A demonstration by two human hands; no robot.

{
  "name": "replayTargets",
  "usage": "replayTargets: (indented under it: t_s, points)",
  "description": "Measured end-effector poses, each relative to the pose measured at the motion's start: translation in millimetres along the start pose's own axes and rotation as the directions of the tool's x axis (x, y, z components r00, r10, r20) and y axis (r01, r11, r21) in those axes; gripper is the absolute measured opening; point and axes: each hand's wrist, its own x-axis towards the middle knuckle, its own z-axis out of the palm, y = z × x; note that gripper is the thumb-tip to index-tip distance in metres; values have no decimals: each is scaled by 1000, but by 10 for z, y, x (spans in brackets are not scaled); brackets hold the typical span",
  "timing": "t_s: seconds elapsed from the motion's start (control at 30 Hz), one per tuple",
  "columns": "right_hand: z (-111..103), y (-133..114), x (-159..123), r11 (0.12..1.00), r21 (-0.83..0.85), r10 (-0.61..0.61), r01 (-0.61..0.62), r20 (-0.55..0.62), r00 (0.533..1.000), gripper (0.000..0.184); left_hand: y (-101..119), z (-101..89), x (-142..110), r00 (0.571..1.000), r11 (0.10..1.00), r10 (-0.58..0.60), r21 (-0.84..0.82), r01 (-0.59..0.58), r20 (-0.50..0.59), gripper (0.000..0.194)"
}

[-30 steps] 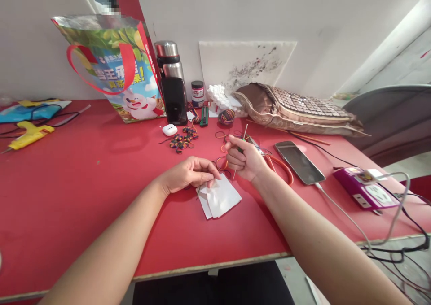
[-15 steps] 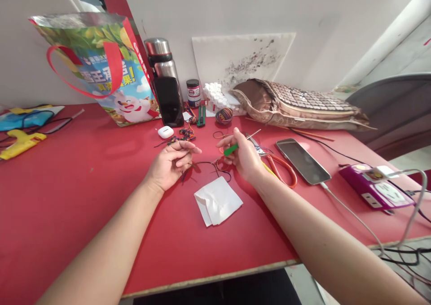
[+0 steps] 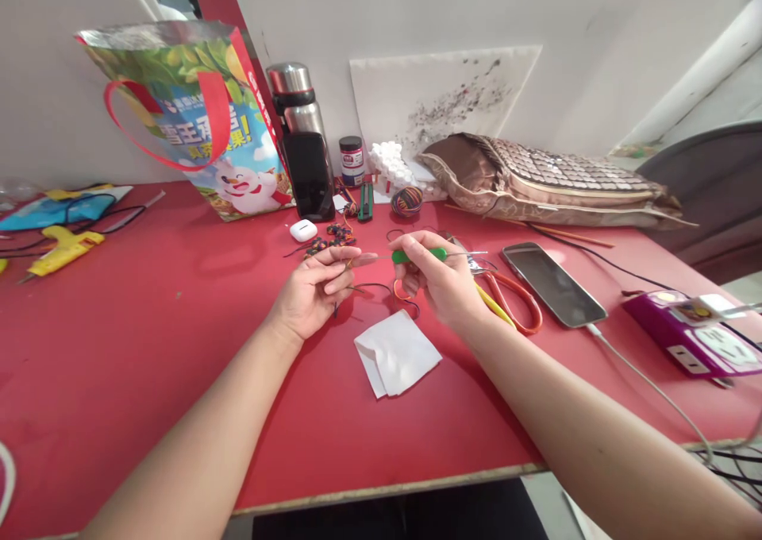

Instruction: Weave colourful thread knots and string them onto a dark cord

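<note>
My left hand (image 3: 313,290) is closed in a pinch on a thin dark multicoloured yarn (image 3: 376,285), which loops across toward my other hand. My right hand (image 3: 439,282) grips a green-handled crochet hook (image 3: 403,256). Its slim metal shaft points right, away from the yarn; the shape of its tip is too small to make out. An orange part of the yarn hangs by the right fingers. Under the hands lies a folded white paper napkin (image 3: 398,355). Beyond them are a crocheted multicoloured piece (image 3: 333,240) and a yarn ball (image 3: 406,201).
On the right are orange-and-yellow-handled scissors (image 3: 524,303), a charging phone (image 3: 553,284) and a purple power strip (image 3: 690,333). Behind stand a shopping bag (image 3: 196,127), a steel flask (image 3: 301,103), an upright black phone (image 3: 309,175) and a beaded cushion (image 3: 553,179). A yellow glue gun (image 3: 65,250) lies left.
My right hand has turned the crochet hook from slanted to nearly level. The left fingers now pinch the yarn higher up. The whole view has shifted slightly, so things appear further right.
</note>
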Motion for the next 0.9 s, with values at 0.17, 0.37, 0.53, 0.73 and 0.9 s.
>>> replayTargets:
  t_s: [0.17, 0.37, 0.53, 0.73, 0.9]
  points:
    - [14, -17, -47, 988, -142, -44, 56, 84, 995, 40, 7, 39, -29, 1000, 1000, -14, -27, 14, 13, 25]
    - [22, -12, -67, 981, -180, -52, 71, 108, 993, 40, 24, 93, -62, 998, 993, -66, -94, 66, 5, 29]
    - [-9, 16, -33, 998, -68, 8, -5, 38, 999, 39, 46, 108, -82, 997, 991, -74, -109, 75, 10, 30]
    - [-46, 11, 17, 989, 69, 131, -134, 56, 990, 45, 18, 90, -57, 998, 997, -61, -46, 62, 22, 21]
    - [-20, 8, 0, 985, 68, 149, -158, 116, 982, 43, -30, 78, -66, 997, 995, -48, 93, 43, 60, 8]
